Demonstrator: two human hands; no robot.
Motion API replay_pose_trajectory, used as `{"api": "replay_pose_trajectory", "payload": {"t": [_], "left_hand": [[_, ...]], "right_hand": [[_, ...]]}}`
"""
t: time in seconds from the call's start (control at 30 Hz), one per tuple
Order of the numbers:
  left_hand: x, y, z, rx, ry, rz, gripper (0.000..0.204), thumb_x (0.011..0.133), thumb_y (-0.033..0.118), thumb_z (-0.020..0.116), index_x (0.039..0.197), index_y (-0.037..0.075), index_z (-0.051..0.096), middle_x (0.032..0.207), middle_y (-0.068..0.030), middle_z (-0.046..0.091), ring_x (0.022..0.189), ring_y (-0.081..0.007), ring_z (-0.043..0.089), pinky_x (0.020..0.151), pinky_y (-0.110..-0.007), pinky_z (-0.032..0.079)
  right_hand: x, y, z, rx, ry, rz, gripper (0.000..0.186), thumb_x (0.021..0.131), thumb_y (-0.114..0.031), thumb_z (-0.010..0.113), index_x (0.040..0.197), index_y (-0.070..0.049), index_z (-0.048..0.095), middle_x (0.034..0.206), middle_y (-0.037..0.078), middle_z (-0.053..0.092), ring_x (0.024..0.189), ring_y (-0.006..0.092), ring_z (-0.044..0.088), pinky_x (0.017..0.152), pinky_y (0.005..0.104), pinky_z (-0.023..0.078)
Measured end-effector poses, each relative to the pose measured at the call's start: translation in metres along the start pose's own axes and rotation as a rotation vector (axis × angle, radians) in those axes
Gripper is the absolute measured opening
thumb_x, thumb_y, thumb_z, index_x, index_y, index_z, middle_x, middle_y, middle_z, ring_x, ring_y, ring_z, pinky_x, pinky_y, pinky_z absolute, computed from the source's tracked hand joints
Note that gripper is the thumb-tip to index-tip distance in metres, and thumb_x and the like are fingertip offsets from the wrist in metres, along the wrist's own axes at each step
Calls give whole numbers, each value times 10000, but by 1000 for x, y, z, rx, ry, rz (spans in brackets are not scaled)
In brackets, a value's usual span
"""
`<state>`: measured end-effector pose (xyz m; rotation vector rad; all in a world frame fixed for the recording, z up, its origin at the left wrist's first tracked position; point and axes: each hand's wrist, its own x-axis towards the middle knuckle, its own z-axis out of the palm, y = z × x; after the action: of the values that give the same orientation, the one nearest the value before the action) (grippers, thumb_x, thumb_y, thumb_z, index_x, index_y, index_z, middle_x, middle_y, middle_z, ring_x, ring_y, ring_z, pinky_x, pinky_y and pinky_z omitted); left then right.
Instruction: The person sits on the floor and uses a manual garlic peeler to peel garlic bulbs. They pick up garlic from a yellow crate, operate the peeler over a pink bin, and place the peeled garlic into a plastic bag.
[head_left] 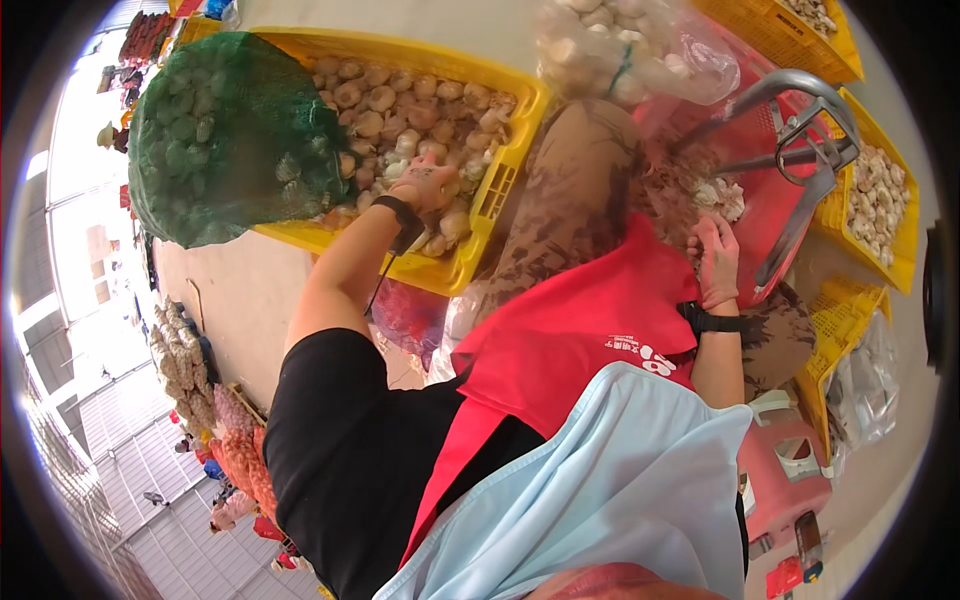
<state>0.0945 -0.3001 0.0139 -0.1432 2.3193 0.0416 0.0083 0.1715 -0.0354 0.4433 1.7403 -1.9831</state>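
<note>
My left hand reaches into a yellow crate, its fingers apart against the garlic bulbs heaped there. Part of those fingers is lost among the bulbs. A green mesh sack with more bulbs inside lies over the crate's left end. My right hand is over my lap at the red plastic tub, fingers curled in; what they hold, if anything, is hidden. Just beyond its fingertips is a crumpled whitish clump, with loose garlic skins around it.
A grey metal tube frame rises over the tub. Beyond it stands a clear bag of bulbs. Yellow crates of garlic line the right side. Near my right elbow is a pink plastic stool. Stacked sacks are far left.
</note>
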Motion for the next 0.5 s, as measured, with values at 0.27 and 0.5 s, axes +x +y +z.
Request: {"api": "replay_pose_trajectory", "payload": {"t": [0.27, 0.5], "left_hand": [[41, -68, 16, -358, 509, -465, 517, 869, 245, 666, 1349, 134, 508, 1347, -164, 526, 1176, -374, 536, 959, -464, 476], [34, -97, 30, -1140, 591, -269, 588, 837, 211, 653, 1383, 82, 479, 1251, -132, 602, 1150, -273, 583, 932, -388, 487]], "right_hand": [[-1, 1, -1, -77, -11, 3, 286, 963, -219, 583, 1151, -4, 594, 825, 14, 573, 671, 85, 545, 597, 226, 460], [-9, -4, 2, -90, -30, -17, 265, 961, -197, 580, 1150, -11, 594, 842, 22, 597, 678, 85, 555, 599, 220, 462]]}}
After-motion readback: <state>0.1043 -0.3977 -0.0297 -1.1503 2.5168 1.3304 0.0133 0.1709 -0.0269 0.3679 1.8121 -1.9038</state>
